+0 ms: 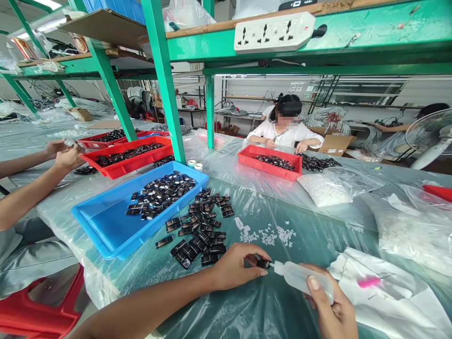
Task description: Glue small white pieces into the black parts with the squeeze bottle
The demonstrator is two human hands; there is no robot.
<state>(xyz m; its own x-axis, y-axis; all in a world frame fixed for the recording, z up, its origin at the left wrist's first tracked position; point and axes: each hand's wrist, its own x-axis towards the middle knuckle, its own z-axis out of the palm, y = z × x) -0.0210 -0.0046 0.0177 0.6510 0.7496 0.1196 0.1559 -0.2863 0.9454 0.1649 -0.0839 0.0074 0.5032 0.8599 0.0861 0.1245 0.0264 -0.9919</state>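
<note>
Head view, left hand: the left hand [235, 268] is lying knuckles-up on the plastic sheet [247, 310], thumb and fingers closing in a pinch on a small dark piece [262, 263].
Head view, right hand: the right hand [332, 310] is curling loosely round the body of a squeeze bottle [300, 278], which is lying almost level with its nozzle pointing left.
Where the piece is: it is sitting at the left fingertips, touching or just short of the nozzle tip. I cannot tell which.
Step in hand: by my reading, the nozzle is being brought to the pinched piece. No liquid is showing.
What the next move calls for: likely a light squeeze, with the pinch holding steady and the fingertips staying off the nozzle's mouth.
Loose pile: more dark pieces [201, 230] are lying just beyond the left hand, spilling from the corner of a blue tray [106, 226].
White bits: scattered white bits [268, 235] are lying between the pile and the bottle, and a bag of them [325, 188] is sitting farther back.
Pink tool: a pink-tipped item [369, 281] is resting on crumpled film beside the bottle.
In the way: nothing is standing between the hands, though the wrinkled sheet is offering an uneven rest.
Others: a co-worker's hands [68, 155] are working at the left by a red tray [130, 162]. A person across the table [286, 132] is sitting behind another red tray [270, 162].
</note>
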